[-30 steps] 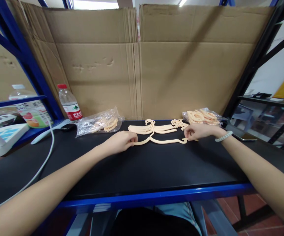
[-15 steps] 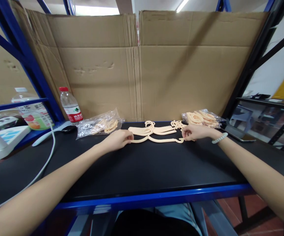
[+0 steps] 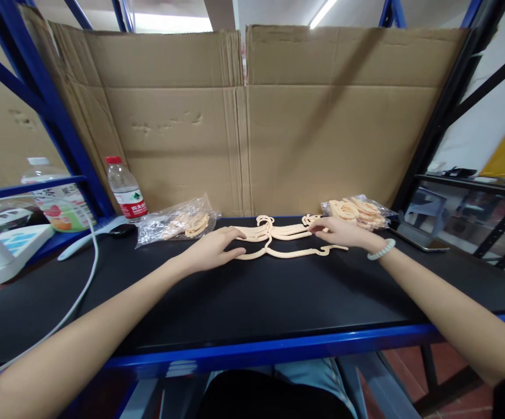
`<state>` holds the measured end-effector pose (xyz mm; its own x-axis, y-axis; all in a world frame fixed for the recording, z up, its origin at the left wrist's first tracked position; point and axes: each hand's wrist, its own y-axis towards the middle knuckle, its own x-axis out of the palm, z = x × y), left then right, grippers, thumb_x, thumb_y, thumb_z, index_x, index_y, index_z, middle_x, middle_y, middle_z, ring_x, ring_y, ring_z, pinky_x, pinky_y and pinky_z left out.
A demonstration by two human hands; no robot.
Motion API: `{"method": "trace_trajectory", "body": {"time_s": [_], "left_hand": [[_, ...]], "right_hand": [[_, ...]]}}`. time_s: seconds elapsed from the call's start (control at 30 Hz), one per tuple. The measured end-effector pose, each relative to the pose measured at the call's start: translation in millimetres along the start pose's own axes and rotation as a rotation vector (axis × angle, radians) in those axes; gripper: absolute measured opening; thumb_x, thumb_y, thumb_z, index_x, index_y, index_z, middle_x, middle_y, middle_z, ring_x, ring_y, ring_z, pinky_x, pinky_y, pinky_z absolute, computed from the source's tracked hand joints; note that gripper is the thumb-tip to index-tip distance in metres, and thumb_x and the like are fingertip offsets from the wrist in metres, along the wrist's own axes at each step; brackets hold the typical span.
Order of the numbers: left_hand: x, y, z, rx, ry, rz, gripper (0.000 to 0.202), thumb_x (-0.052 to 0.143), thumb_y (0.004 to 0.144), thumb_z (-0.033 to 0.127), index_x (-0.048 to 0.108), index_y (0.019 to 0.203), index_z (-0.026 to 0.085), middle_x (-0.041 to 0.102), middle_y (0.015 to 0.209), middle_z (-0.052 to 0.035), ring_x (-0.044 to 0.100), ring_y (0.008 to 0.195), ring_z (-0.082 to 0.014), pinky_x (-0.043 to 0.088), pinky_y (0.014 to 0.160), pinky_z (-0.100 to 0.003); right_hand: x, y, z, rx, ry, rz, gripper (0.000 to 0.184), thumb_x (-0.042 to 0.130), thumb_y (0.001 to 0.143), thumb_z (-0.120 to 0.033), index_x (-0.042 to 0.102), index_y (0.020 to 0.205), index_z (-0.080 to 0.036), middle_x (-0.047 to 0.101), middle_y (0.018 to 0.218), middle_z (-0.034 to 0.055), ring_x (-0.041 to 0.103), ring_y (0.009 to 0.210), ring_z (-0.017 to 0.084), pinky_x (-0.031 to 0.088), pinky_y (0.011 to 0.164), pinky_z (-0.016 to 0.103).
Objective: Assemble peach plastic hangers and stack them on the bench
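Note:
Several cream-coloured slender pieces with curled, hook-like ends lie on the black tabletop in front of me; their exact kind is unclear. My left hand [image 3: 212,249] is open at the left end of the stacked pieces [image 3: 289,231], thumb and fingers apart, partly covering them. One separate curved piece [image 3: 293,254] lies nearer to me, its left end close to my left thumb. Over the right end of the stack is my right hand [image 3: 337,231], fingers loosely apart with nothing visibly held. Whether its fingertips touch the stack is hard to see.
Clear plastic bags with cream pieces lie left [image 3: 177,221] and right [image 3: 359,210]. A red-capped bottle [image 3: 125,189], a brush [image 3: 90,237] and a white cable [image 3: 95,256] are on the left. A tablet-like device [image 3: 418,237] lies right. Cardboard [image 3: 169,128] walls the back.
Both hands have let go of the front curved piece, and their fingers have spread. My right hand has moved slightly left and back, uncovering the piece's right end.

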<state>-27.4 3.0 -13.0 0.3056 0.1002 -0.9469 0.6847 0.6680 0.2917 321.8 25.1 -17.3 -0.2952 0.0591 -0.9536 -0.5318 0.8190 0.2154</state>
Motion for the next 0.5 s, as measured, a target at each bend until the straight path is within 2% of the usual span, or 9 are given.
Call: {"method": "trace_trajectory", "body": {"time_s": [0.07,0.17,0.3,0.4,0.5], "left_hand": [[4.1,1,3,0.035,-0.010,-0.033,0.044,0.043,0.090,0.044,0.052,0.124,0.016,0.055,0.129,-0.0122,0.051,0.117,-0.0261,0.038,0.098,-0.036],[14.4,3,2,0.057,-0.005,-0.109,0.058,0.039,0.091,0.051,0.038,0.138,0.018,0.040,0.143,-0.0116,0.039,0.130,-0.0272,0.029,0.106,-0.038],[28.3,5,-8,-0.031,0.047,-0.223,0.068,0.030,0.091,0.059,0.020,0.146,0.022,0.020,0.152,-0.0093,0.019,0.139,-0.0281,0.013,0.112,-0.046],[34.3,7,-14,-0.094,0.064,-0.250,0.067,0.026,0.091,0.060,0.022,0.146,0.022,0.018,0.152,-0.0091,0.016,0.140,-0.0290,0.008,0.111,-0.051],[37.0,11,-18,-0.127,0.063,-0.241,0.066,0.024,0.091,0.060,0.025,0.145,0.022,0.020,0.152,-0.0093,0.015,0.140,-0.0296,0.009,0.110,-0.054]], "right_hand": [[12,5,-15,-0.110,0.020,0.018,0.034,0.043,0.089,-0.031,0.061,0.113,-0.014,0.064,0.113,0.0116,0.061,0.100,0.024,0.047,0.087,0.035],[31,11,-30,-0.208,0.030,-0.040,0.055,0.041,0.091,-0.047,0.047,0.131,-0.011,0.049,0.134,0.0155,0.048,0.121,0.027,0.039,0.101,0.040],[46,17,-31,-0.168,0.004,-0.064,0.072,0.037,0.089,-0.057,0.035,0.140,-0.007,0.039,0.143,0.0183,0.035,0.132,0.032,0.029,0.110,0.045],[51,22,-27,-0.141,0.009,-0.076,0.080,0.034,0.088,-0.063,0.030,0.143,-0.005,0.032,0.146,0.0188,0.026,0.136,0.033,0.023,0.113,0.047],[56,29,-24,-0.128,0.012,-0.099,0.084,0.029,0.088,-0.065,0.024,0.145,-0.003,0.026,0.149,0.0189,0.020,0.138,0.032,0.018,0.114,0.046]]}}
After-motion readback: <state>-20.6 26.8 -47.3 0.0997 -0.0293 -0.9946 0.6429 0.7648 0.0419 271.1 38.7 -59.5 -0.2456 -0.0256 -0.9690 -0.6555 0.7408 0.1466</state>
